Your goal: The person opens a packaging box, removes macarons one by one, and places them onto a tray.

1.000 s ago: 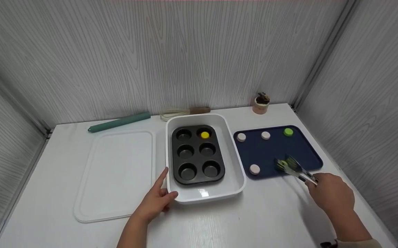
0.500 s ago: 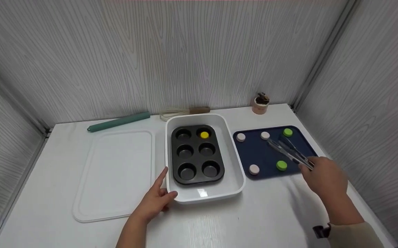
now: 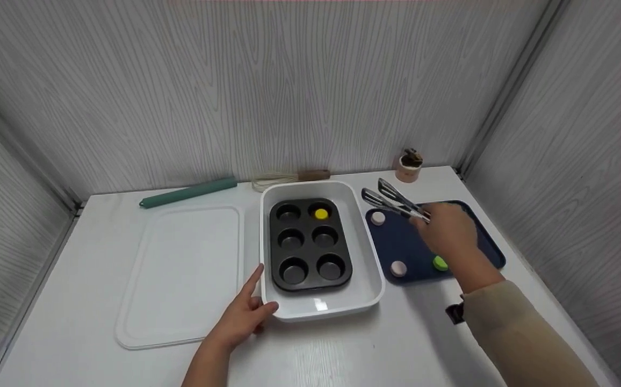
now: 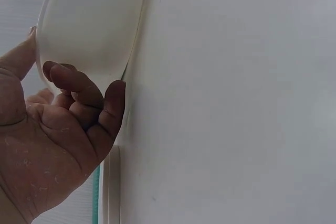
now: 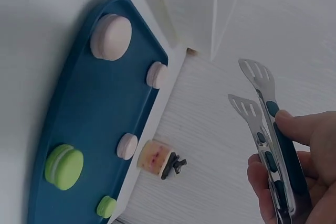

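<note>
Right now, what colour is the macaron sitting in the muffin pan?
Yellow. The macaron sits in the muffin pan, clearest in the head view.

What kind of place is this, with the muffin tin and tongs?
Likely a staged baking station inside a grey wood-grain booth: a black six-cup muffin tin, a navy tray of macarons, and a wire whisk on a white table.

**Two bare hands and one soft sleeve**

The right hand (image 3: pixel 446 230) comes out of a long, soft beige cloth sleeve (image 3: pixel 509 328). A small black strap (image 3: pixel 454 313) sits at the cuff. The left hand (image 3: pixel 242 317) has a bare arm, no sleeve. No rings show.
</note>
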A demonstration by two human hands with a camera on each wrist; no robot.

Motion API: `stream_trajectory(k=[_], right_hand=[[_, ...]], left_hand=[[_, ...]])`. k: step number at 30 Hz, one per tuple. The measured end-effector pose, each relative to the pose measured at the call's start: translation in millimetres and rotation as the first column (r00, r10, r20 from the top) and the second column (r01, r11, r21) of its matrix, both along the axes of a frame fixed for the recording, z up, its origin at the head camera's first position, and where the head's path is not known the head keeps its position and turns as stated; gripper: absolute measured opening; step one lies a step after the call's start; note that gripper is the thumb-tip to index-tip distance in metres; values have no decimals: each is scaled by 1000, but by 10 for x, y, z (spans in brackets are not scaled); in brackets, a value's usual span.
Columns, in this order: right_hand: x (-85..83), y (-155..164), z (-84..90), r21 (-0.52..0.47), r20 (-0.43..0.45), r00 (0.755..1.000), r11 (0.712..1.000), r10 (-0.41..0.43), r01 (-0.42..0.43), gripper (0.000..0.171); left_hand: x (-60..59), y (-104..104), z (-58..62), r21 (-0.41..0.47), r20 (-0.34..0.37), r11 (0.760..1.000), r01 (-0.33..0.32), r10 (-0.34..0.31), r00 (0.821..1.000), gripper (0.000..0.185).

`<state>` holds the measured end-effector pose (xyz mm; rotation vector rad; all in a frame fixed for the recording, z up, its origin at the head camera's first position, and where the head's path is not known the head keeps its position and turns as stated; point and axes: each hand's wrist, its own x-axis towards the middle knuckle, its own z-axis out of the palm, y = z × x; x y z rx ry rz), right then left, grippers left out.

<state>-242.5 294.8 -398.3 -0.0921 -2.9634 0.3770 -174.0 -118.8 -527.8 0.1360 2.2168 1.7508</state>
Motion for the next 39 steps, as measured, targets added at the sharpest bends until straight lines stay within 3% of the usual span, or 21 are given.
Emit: stream_trajectory(k=[5,9,15,25,32,39], right_hand=[[-274,-271,6,-1,30,998,998,55,-55,30],[-385,-467,-83,-45,52,995,996,81,-79,22],[-422,-719,-257,-103,115,989,992,90,-78,19],[-535,-1049,-325,25,162,982,994,97,-103,21],[-589,-1162,-353,47,250,965,994,80,-95,19],[-650,-1214,-337,71,261,961,991,91,-113,20]], left_hand=[[-5,-8,-7,12,14,1000,0,0,1000,94],[-4,5,1,-9,5,1000,-1,1,1000,93],[-26,4,23,-17,-5,1000,19,-19,1000,93],[-5,-7,-12,-14,-3,1000,12,-12,1000,92],[15,0,-49,-26,3,1000,-2,2,1000,92],[0,18,-14,-23,-3,1000,3,-3,1000,92]])
